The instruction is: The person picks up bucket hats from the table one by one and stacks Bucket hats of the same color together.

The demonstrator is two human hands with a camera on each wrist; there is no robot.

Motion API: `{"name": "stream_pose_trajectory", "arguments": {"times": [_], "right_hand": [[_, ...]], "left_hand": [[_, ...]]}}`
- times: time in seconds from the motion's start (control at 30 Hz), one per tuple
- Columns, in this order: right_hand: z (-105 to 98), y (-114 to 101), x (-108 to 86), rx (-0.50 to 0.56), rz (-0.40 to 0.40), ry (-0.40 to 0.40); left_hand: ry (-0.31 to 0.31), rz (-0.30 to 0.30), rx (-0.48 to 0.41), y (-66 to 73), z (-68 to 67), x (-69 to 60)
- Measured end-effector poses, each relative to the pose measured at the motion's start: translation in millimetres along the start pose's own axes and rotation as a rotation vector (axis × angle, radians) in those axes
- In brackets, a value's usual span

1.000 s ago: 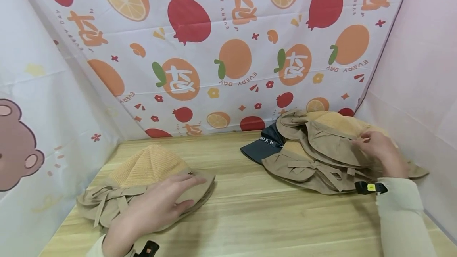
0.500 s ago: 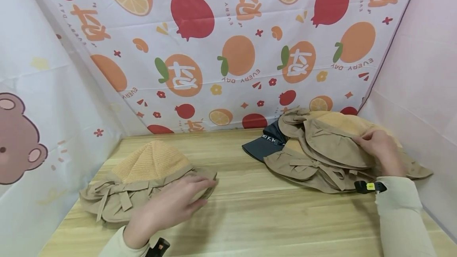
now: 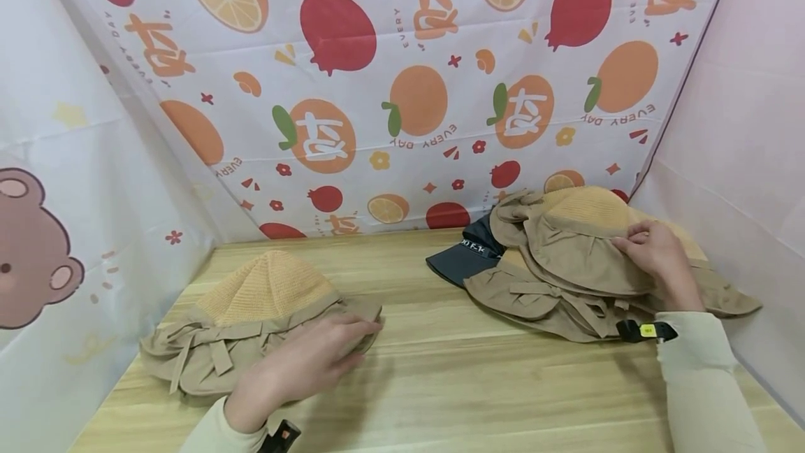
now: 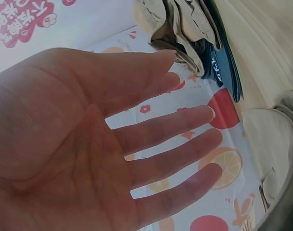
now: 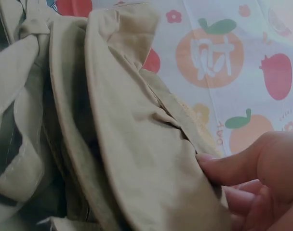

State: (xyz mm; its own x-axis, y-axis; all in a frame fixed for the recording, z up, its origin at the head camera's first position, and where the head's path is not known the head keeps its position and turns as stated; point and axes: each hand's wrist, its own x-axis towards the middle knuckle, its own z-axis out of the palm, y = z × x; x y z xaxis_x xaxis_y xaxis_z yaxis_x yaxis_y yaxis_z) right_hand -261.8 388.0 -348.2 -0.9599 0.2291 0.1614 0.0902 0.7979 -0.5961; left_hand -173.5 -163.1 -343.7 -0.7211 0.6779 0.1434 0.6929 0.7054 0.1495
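Note:
On the left of the head view lies a sun hat [image 3: 267,289] with a straw crown and khaki brim. My left hand [image 3: 302,362] is above its right brim; the left wrist view shows the palm [image 4: 98,139] empty, fingers straight and spread. At the right, several similar hats are piled, and my right hand [image 3: 660,257] pinches the brim of the top hat [image 3: 588,212]. In the right wrist view the thumb of my right hand [image 5: 262,183] presses on the khaki brim [image 5: 146,139]; its fingers are partly hidden behind the cloth.
A dark cap [image 3: 462,257] with white lettering pokes out from the pile's left side. Fruit-patterned cloth [image 3: 377,180] hangs behind the wooden table [image 3: 440,397], and pale cloth walls stand at both sides.
My right hand has closed on the top hat's brim and moved slightly left; that hat's crown stands higher. My left hand has moved right over the left hat's brim.

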Motion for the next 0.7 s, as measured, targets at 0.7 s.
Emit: {"name": "stream_pose_trajectory", "arguments": {"times": [0.7], "right_hand": [[2, -45, -15.0, 0.117, -0.086, 0.255]], "left_hand": [[0.018, -0.052, 0.014, -2.0, -3.3, -1.4]]}}
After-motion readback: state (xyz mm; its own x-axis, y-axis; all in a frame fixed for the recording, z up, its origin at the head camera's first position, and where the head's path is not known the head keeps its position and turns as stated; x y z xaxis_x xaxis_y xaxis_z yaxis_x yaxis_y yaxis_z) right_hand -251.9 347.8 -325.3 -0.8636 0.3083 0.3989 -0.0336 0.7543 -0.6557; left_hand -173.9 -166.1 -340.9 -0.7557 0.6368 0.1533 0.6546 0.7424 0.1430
